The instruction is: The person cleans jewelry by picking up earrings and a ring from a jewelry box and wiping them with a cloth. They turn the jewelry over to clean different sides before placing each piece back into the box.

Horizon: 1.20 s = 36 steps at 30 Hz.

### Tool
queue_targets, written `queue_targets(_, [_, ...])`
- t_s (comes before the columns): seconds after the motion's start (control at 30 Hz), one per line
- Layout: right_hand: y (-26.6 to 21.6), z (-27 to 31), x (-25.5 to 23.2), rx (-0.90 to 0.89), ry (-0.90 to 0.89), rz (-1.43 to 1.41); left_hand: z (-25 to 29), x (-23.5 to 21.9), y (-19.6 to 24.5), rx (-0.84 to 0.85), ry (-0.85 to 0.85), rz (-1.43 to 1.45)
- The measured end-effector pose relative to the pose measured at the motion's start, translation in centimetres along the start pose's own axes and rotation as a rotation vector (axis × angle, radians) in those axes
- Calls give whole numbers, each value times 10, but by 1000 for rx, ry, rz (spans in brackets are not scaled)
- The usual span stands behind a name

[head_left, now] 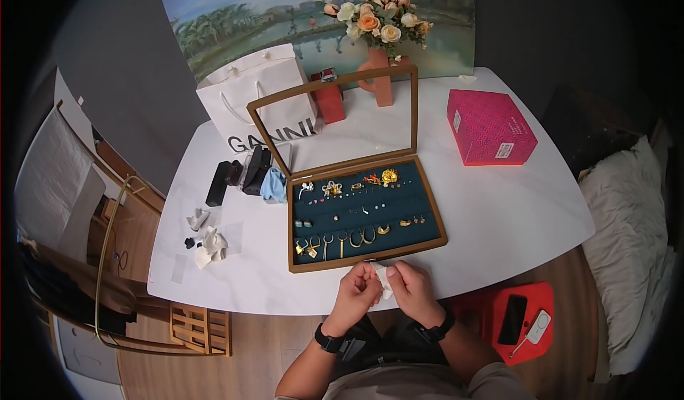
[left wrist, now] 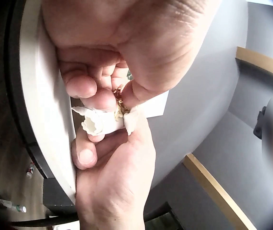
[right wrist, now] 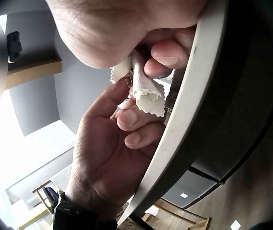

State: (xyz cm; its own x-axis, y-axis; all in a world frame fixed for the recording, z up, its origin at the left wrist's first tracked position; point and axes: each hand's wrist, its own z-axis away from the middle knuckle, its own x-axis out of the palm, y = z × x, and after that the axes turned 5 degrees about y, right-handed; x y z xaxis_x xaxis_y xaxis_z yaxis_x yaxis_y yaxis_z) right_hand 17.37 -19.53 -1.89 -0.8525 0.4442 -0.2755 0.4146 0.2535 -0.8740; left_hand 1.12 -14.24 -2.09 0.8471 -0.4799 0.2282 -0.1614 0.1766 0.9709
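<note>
Both hands meet at the table's front edge, just before the open jewelry box (head_left: 365, 215). My left hand (head_left: 354, 297) pinches a small gold piece of jewelry (left wrist: 119, 98) between thumb and fingers, most of it covered by them. My right hand (head_left: 415, 294) grips a folded white cloth (head_left: 383, 280) with a zigzag-cut edge, pressed around the gold piece. In the right wrist view the cloth (right wrist: 148, 93) hangs from the right fingers, beside a thin gold wire at the left fingertips. Earrings (head_left: 342, 245) and brooches (head_left: 390, 176) line the box's dark green bed, its glass lid raised.
At the left lie crumpled white cloth scraps (head_left: 211, 247), clear plastic bags (head_left: 179, 268), a black case (head_left: 219, 184) and a blue cloth (head_left: 273, 185). Behind stand a white paper bag (head_left: 246, 90), a red box (head_left: 330, 102) and a flower vase (head_left: 381, 79). A pink box (head_left: 491, 127) sits right.
</note>
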Motion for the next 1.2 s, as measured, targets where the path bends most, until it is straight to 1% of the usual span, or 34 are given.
queue_targets(0.27, [0, 0, 1, 30, -10, 10, 0, 0, 2, -4, -1, 3])
queue_targets(0.4, [2, 1, 1, -13, -8, -3, 0, -1, 0, -2, -7, 5])
queue_targets(0.5, [0, 1, 0, -2, -17, 1, 0, -2, 0, 8, -3, 9])
queue_targets(0.8, [-5, 0, 0, -11, -19, 8, 0, 0, -1, 9, 47, 63])
queue_targets(1.0, [0, 2, -1, 6, -13, 19, 2, -2, -1, 8, -8, -7])
queue_targets(1.1, [1, 2, 0, -23, -9, -10, 2, -2, 1, 10, -16, -20])
queue_targets(1.2, [0, 2, 0, -12, -11, -9, 2, -3, -2, 13, -13, -8])
